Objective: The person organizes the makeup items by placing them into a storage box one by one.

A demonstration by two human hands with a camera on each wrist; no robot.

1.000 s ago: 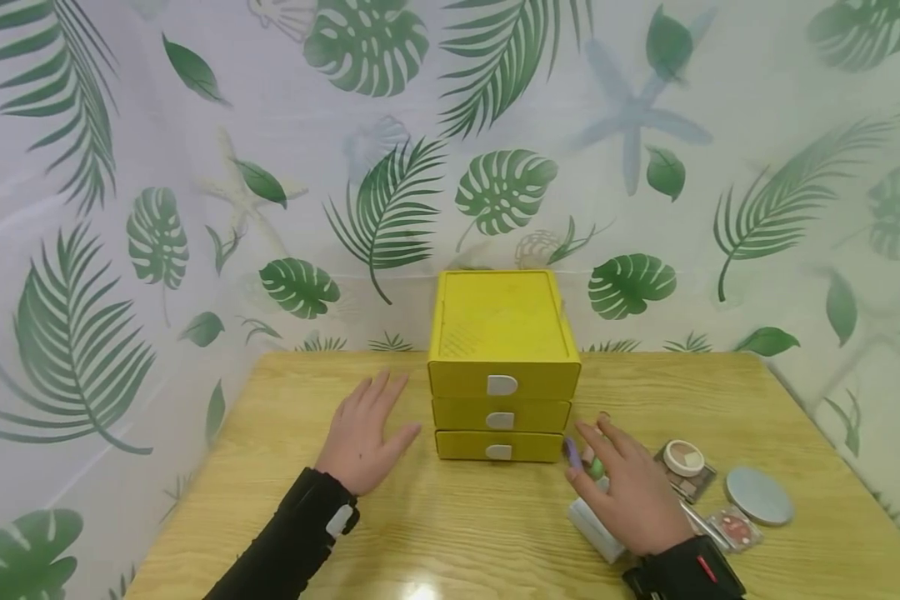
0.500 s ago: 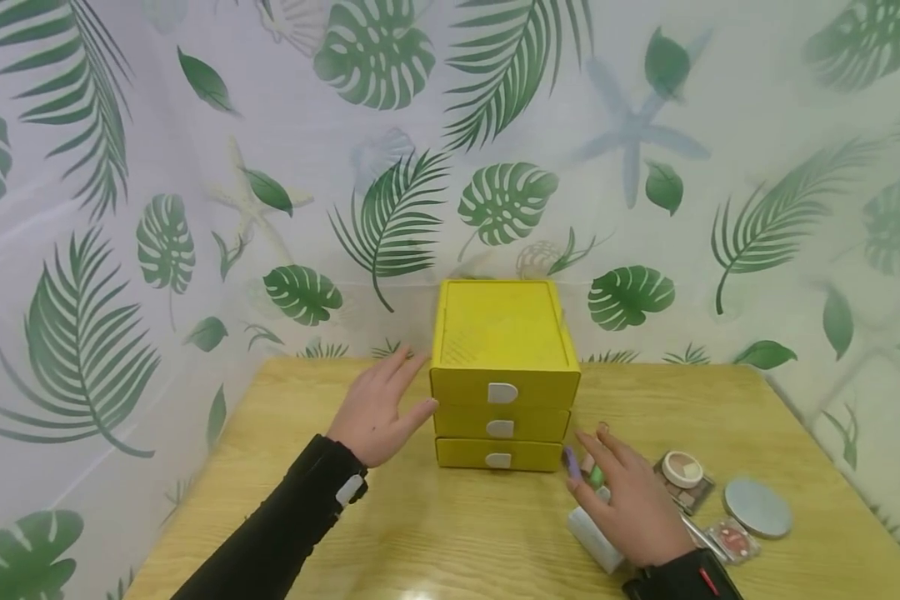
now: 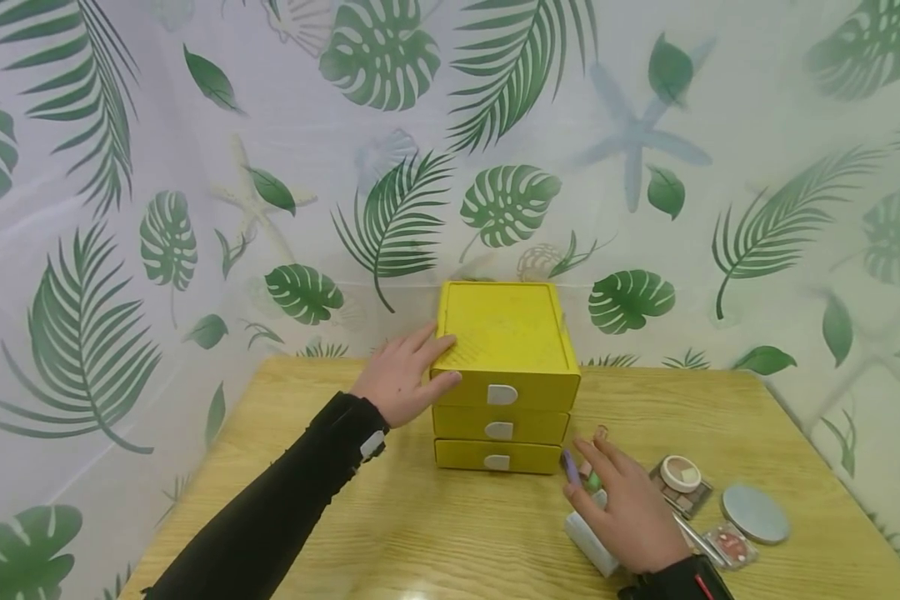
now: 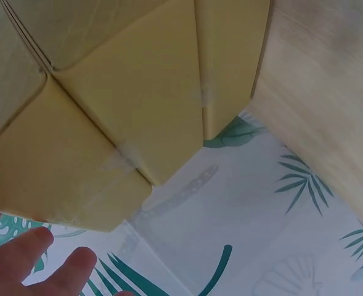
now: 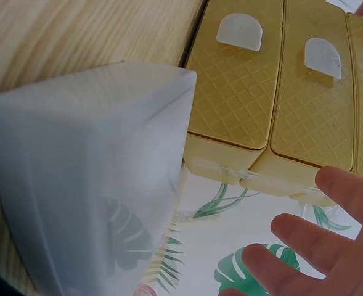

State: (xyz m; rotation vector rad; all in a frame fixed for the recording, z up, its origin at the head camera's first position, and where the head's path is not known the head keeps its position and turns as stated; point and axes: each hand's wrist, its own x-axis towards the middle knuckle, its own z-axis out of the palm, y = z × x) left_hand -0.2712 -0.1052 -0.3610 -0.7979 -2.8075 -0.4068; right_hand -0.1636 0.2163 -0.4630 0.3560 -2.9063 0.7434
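A yellow three-drawer storage box (image 3: 504, 329) with pale handle tabs stands on the table, its drawers pushed in. My left hand (image 3: 403, 377) is at its upper left edge, fingers outstretched over the corner of the top; whether they touch it I cannot tell. In the left wrist view, fingertips (image 4: 76, 265) show beside the box's side. My right hand (image 3: 633, 510) hovers, fingers spread and holding nothing, to the right of the box. Beneath it lies a white block-shaped item (image 3: 591, 546), large in the right wrist view. A purple item (image 3: 570, 467) and a green one (image 3: 594, 481) peek out past its fingers.
Right of my right hand lie a round compact (image 3: 681, 473) on an eyeshadow palette (image 3: 696, 503), a round silvery case (image 3: 755, 513), a small clear case with red powder (image 3: 733, 546) and a slim silver stick (image 3: 699, 537). Behind the wooden table (image 3: 390, 533) hangs a leaf-print curtain (image 3: 525, 100).
My left hand has moved right and up, from the table beside the box to its upper left edge. The right hand stays nearly in place. The head view has tilted slightly up.
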